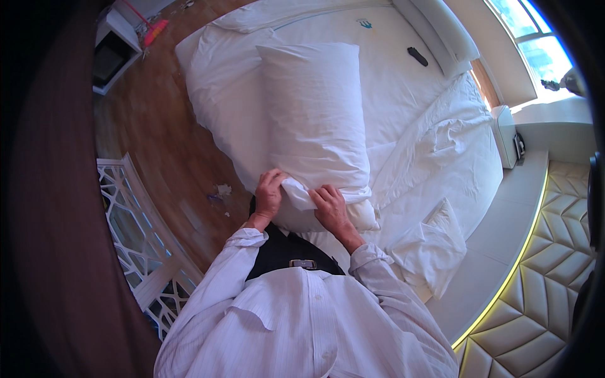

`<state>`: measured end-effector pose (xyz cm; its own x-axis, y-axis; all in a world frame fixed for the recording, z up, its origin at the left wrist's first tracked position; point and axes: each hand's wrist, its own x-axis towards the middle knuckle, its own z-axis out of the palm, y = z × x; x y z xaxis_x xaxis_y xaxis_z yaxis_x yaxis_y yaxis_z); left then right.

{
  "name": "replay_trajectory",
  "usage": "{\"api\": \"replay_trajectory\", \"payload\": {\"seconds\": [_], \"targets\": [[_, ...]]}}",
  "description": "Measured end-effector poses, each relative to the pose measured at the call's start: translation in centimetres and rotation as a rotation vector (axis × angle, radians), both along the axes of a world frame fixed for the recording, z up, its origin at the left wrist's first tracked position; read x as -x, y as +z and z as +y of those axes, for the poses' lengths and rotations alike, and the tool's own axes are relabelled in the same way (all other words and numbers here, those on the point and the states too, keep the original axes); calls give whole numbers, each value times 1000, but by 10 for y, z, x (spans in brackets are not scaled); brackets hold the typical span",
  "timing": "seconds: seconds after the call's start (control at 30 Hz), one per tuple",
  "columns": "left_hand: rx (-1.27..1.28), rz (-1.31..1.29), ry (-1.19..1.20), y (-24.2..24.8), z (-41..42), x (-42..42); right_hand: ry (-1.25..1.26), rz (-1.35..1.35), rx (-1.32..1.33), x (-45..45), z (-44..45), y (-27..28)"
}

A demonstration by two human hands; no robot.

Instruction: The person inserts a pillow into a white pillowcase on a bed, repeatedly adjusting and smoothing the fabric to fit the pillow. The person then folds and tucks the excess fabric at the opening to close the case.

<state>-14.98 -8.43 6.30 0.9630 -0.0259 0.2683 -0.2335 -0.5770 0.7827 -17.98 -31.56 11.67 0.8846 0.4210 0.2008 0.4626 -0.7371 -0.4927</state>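
Observation:
A large white pillow in a white pillowcase (314, 108) lies lengthwise before me on the bed. My left hand (270, 191) grips the open edge of the pillowcase at the pillow's near end. To its right, my right hand (329, 203) pinches the same folded hem between thumb and fingers. Under and beyond the hem, the cream near end of a pillow (364, 215) shows beside my right wrist. The pillow's near end lies close to my waist.
Rumpled white bedding (439, 137) covers the mattress on the right, with a smaller crumpled white pillow (430, 250) near the padded headboard (534, 283). A dark object (417, 56) lies at the far side. Left are a white lattice panel (137, 236), scraps (222, 191) and a red broom (156, 32).

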Motion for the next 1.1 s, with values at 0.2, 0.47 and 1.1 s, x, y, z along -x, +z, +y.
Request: {"api": "replay_trajectory", "payload": {"seconds": [0.2,0.47,1.1], "targets": [[-56,112,-103,-29,31,24,18,14,84,-3,26,-9],[-626,340,-462,-26,44,62,240,68,346,9,51,-38],[-546,-115,-457,63,-98,38,-350,27,29,21,-128,-19]]}}
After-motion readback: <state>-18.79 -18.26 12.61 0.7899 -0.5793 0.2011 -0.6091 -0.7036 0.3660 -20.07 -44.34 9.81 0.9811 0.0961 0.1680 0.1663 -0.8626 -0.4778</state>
